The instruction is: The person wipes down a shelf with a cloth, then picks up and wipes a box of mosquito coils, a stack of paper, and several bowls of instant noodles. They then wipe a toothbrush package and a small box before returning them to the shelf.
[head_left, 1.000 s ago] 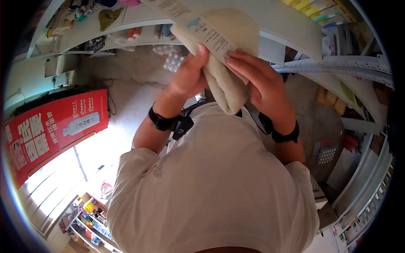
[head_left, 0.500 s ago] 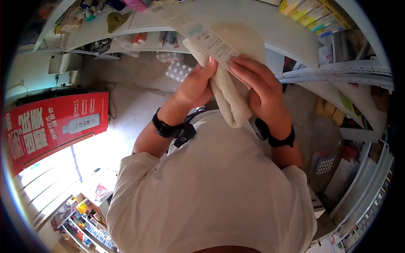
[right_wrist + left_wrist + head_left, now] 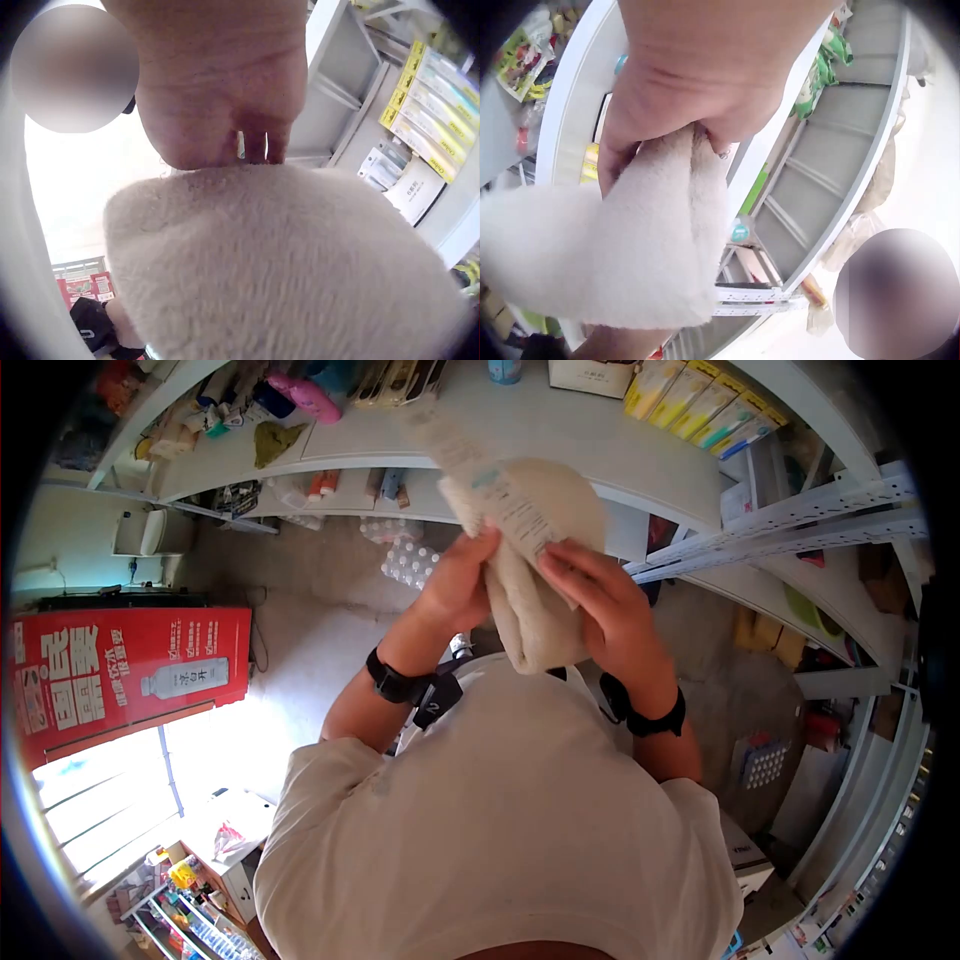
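Observation:
A folded cream towel (image 3: 537,625) with a pale printed paper label (image 3: 515,505) is held up in front of the chest, between both hands. My left hand (image 3: 458,585) grips its left side, the thumb lying at the label's edge. In the left wrist view, that hand's fingers curl over the top of the fluffy towel (image 3: 645,232). On the other side, my right hand (image 3: 612,610) holds the towel with its fingers laid on the lower end of the label. The towel (image 3: 277,255) hides those fingertips in the right wrist view.
White shelving (image 3: 620,455) curves ahead, bearing yellow-topped packages (image 3: 690,400), a pink bottle (image 3: 305,398) and a white box (image 3: 592,375). Bottle packs (image 3: 408,563) stand on the floor below. To the left is a red printed panel (image 3: 130,675). Metal shelf uprights (image 3: 790,520) rise at the right.
The towel and both hands sit lower in the head view. More of the shelf top shows as the view has shifted. Both hands keep their hold on the towel.

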A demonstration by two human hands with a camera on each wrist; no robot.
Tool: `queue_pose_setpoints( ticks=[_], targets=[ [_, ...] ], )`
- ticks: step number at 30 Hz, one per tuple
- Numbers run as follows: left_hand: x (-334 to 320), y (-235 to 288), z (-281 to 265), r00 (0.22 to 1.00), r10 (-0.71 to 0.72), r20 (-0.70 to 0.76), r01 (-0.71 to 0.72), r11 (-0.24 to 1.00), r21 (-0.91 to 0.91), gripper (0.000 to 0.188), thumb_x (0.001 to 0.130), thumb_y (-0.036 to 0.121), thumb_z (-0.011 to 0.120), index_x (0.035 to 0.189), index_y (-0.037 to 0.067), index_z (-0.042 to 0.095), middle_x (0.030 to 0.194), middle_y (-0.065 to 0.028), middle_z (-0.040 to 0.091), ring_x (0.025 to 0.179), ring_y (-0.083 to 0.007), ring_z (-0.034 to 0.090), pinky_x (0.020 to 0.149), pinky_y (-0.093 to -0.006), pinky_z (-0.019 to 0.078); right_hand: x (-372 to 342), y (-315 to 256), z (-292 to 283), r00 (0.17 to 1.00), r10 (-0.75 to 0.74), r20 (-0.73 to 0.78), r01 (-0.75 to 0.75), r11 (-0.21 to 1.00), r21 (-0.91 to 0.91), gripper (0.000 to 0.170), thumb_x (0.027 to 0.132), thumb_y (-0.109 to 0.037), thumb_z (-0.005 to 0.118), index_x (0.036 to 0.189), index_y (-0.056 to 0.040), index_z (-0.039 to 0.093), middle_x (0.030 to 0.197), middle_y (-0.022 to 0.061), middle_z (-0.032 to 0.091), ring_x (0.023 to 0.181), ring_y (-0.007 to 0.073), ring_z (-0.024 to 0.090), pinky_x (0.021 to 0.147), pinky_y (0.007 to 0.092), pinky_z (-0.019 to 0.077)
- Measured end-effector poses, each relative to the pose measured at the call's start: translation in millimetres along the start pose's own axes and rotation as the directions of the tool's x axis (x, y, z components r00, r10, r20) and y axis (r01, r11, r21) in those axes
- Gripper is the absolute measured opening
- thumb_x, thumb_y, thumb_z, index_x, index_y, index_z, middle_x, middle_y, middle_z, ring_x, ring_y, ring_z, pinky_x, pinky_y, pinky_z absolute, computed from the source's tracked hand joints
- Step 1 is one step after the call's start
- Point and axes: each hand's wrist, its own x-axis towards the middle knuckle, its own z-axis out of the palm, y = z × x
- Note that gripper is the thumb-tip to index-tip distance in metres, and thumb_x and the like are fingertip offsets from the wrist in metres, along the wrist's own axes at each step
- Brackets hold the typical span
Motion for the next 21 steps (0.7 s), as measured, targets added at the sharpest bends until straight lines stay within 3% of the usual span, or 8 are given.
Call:
queue_pose_setpoints(
  ticks=[3,7,11,12,14,17,21],
  targets=[
    [5.7,8.8,-3.4,0.979,0.183,-0.09,-0.19,0.979,-0.078,0.053,0.098,0.038,0.039,0.138,0.005,0.031,0.137,-0.0141,0.042,0.126,-0.0304,0.042,0.106,-0.0437,0.0331,-15.4,-1.0,-12.6,0.999,-0.007,0.045,0.006,1.0,0.009,0.05,0.072,0.016,0.051,0.115,-0.0068,0.062,0.117,0.0102,0.059,0.107,0.0295,0.058,0.088,0.0358,0.0482],
    [3.9,31.1,4.6,0.964,0.25,-0.094,-0.263,0.949,-0.174,0.064,0.094,0.05,0.04,0.139,0.006,0.029,0.135,-0.0143,0.044,0.126,-0.032,0.041,0.108,-0.0456,0.0307,-32.4,-8.2,-33.1,0.995,0.063,0.072,-0.072,0.989,0.132,0.048,0.074,0.016,0.049,0.114,-0.0054,0.062,0.118,0.0102,0.059,0.106,0.0295,0.058,0.086,0.0354,0.0501],
    [6.1,-1.1,4.2,0.995,0.074,0.065,-0.061,0.983,-0.173,0.067,0.092,0.049,0.047,0.138,0.004,0.029,0.134,-0.0137,0.045,0.124,-0.031,0.043,0.105,-0.0452,0.0345,-51.7,-0.8,-36.9,0.96,0.278,0.014,-0.269,0.913,0.307,0.039,0.087,0.006,0.047,0.125,-0.0016,0.051,0.118,0.0184,0.057,0.106,0.0272,0.059,0.083,0.033,0.0517],
    [5.5,-17.6,7.4,0.994,0.056,0.093,-0.048,0.995,-0.088,0.066,0.092,0.047,0.049,0.138,0.003,0.03,0.133,-0.0136,0.046,0.123,-0.0299,0.044,0.104,-0.0447,0.0359,-62.1,2.4,-24.1,0.914,0.401,-0.07,-0.348,0.858,0.378,0.036,0.092,-0.001,0.047,0.128,0.0021,0.044,0.113,0.0207,0.058,0.096,0.0241,0.063,0.077,0.0311,0.0531],
    [6.1,-46.6,17.0,0.99,0.014,0.139,-0.026,0.996,0.086,0.065,0.091,0.044,0.053,0.137,0.003,0.031,0.131,-0.0134,0.047,0.121,-0.0277,0.047,0.102,-0.0436,0.0389,-75.2,14.0,-26.1,0.878,0.477,0.035,-0.445,0.788,0.425,0.032,0.093,-0.003,0.046,0.124,0.0033,0.043,0.106,0.0201,0.06,0.086,0.0217,0.065,0.072,0.0305,0.0541],
    [8.1,-55.0,24.0,0.999,0.027,0.037,-0.029,0.997,0.065,0.062,0.091,0.04,0.056,0.135,0.002,0.033,0.127,-0.0129,0.049,0.117,-0.025,0.05,0.099,-0.0417,0.0419,-80.5,15.9,-33.6,0.833,0.538,0.128,-0.517,0.675,0.527,0.027,0.094,-0.005,0.045,0.12,0.0029,0.042,0.094,0.0181,0.062,0.072,0.0182,0.065,0.066,0.0294,0.0546],
    [10.1,-21.4,22.1,0.968,0.248,-0.048,-0.252,0.96,-0.125,0.057,0.091,0.039,0.055,0.131,0.002,0.037,0.122,-0.0123,0.053,0.113,-0.0241,0.053,0.098,-0.0414,0.0439,-86.6,19.1,-35.5,0.811,0.563,0.159,-0.515,0.559,0.65,0.024,0.095,-0.008,0.045,0.117,0.0014,0.04,0.084,0.0143,0.061,0.066,0.0156,0.064,0.06,0.0274,0.0536]
  ],
)
